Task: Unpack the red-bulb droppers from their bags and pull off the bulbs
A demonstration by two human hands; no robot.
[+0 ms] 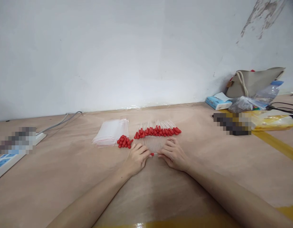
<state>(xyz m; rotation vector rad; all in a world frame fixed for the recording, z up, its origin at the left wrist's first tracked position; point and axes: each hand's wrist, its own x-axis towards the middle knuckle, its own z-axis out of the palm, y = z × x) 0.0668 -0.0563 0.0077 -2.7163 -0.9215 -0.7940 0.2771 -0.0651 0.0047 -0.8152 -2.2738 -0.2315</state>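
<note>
Left hand (138,155) pinches a red bulb (152,154), right hand (173,153) a tube (156,154). Droppers (158,130) at twelve o'clock look done; loose bulbs (124,142) at ten wait.

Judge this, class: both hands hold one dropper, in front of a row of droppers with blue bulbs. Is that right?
No: the head view shows red bulbs, not blue. The left hand and right hand do hold one dropper in front of the row of droppers.
</note>
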